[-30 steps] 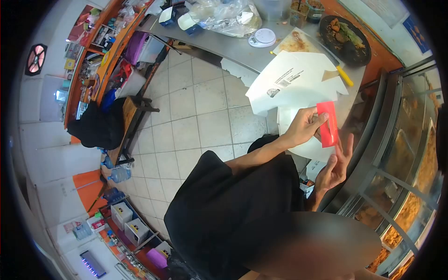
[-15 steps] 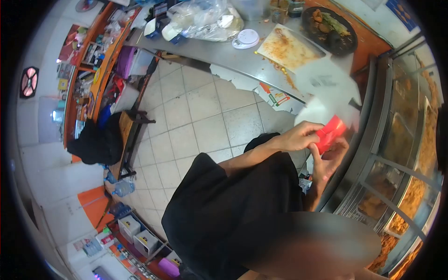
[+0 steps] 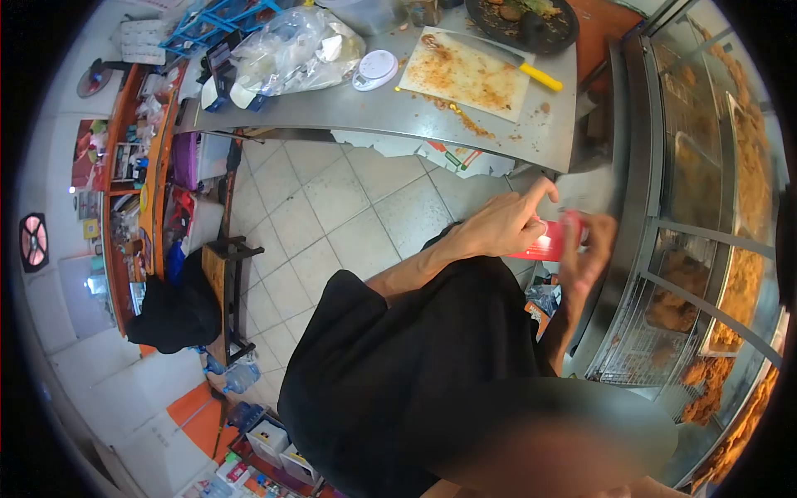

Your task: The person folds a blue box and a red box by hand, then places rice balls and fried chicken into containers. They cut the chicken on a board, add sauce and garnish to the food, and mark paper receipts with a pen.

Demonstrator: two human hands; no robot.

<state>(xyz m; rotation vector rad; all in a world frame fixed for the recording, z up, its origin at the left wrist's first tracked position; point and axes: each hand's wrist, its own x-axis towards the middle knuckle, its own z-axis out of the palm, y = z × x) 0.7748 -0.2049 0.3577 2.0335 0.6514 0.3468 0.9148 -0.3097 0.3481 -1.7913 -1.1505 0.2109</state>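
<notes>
A small red paper carton [image 3: 544, 242], partly covered by fingers, is between my two hands beside the glass food case. My left hand [image 3: 506, 222] grips its left side, the thumb against it and the index finger stretched up and away. On its right side, my right hand [image 3: 588, 247] has its thumb and fingers closed around the carton, blurred by motion. A whitish blurred shape [image 3: 588, 189] is just beyond the hands; its kind cannot be made out.
On the steel counter [image 3: 332, 108] are a stained cutting board [image 3: 465, 75], a yellow-handled knife [image 3: 541, 76], a white scale [image 3: 376, 68] and a plastic bag [image 3: 299, 54]. The glass case [image 3: 697, 191] with fried food stands right. A wooden bench [image 3: 217, 290] is left.
The view has shifted, and the carton is lower and turned more level in my hands. My left index finger has lifted off it. The large whitish sheet over the board's corner has gone, uncovering the knife.
</notes>
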